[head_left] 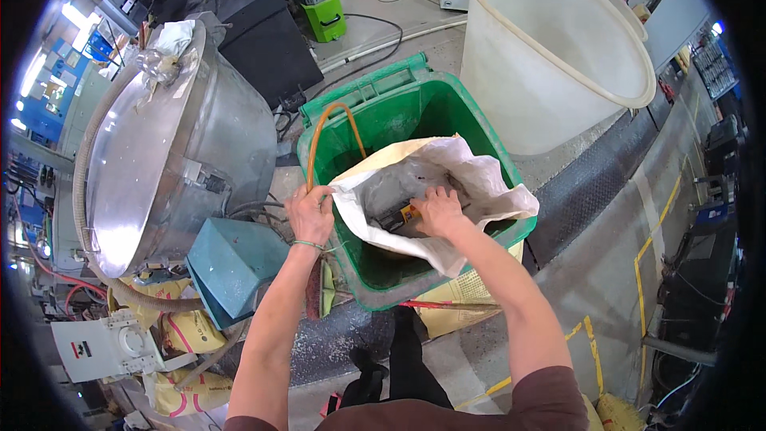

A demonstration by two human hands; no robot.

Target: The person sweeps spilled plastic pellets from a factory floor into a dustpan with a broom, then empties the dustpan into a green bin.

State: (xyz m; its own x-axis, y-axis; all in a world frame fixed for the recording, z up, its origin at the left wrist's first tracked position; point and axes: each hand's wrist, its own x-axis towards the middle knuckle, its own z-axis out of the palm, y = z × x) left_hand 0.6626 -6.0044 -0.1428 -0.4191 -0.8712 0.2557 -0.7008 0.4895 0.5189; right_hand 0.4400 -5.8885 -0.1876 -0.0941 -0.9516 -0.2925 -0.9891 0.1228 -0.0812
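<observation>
Green wheeled bin [479,136] stands in front of me, lid off, with a large white and tan sack [471,172] lying open across its mouth. Inside the sack, grey powdery residue coats the lining, and a small dark tool with an orange handle [401,215] lies near the bottom. My right hand [437,211] is down in the sack's mouth, fingers curled over that tool; whether I have a full grip on it or only touch it I cannot tell, since my knuckles cover it. My left hand [309,214] is closed on the left edge of the sack at the bin's rim, beside an orange hose [329,124] that arches up out of the bin. The hose's lower end is hidden behind the sack. Both forearms reach forward from the lower edge, right arm straighter, left bent slightly inward. Behind the bin sits a big white plastic tub [550,56]; its contents are out of sight from here. To my left, a tilted steel drum [159,152] with a teal box [231,263] below it.
</observation>
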